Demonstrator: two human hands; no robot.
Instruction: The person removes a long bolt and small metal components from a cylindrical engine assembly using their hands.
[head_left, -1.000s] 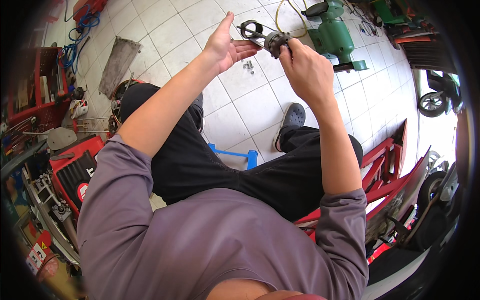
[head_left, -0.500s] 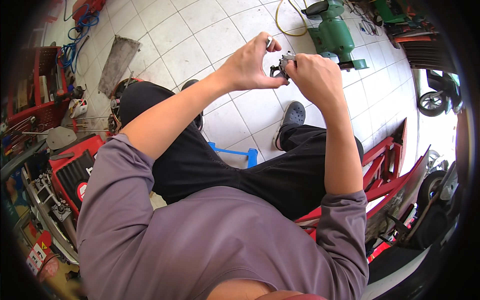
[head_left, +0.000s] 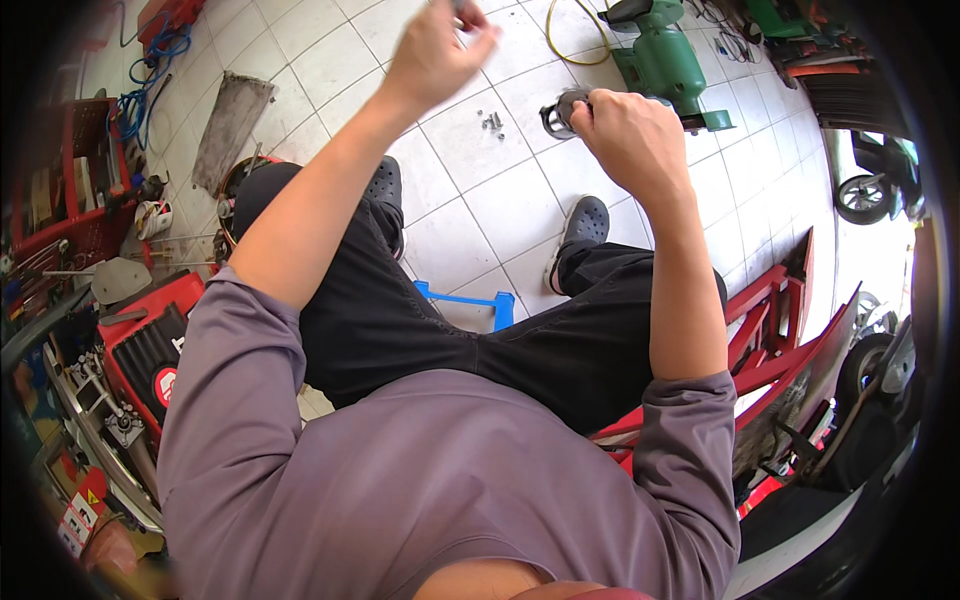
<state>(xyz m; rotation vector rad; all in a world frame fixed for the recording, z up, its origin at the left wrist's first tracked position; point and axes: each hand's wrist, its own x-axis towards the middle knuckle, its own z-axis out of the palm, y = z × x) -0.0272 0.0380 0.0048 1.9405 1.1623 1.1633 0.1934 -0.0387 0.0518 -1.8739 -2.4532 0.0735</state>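
The right hand (head_left: 635, 142) clasps a dark metal part (head_left: 571, 104); loosening could drop it below. What the half-curled left hand (head_left: 432, 60) holds is unclear.

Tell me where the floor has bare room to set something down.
Bare tiles lie between the two grey shoes, below the small metal parts, and right of the right grip, below the green machine. The far left, around the red-and-black case, is crowded.

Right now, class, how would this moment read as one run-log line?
right hand: grips dark metal part | left hand: blurred, apart from it, grip unclear | tiled floor: small metal pieces
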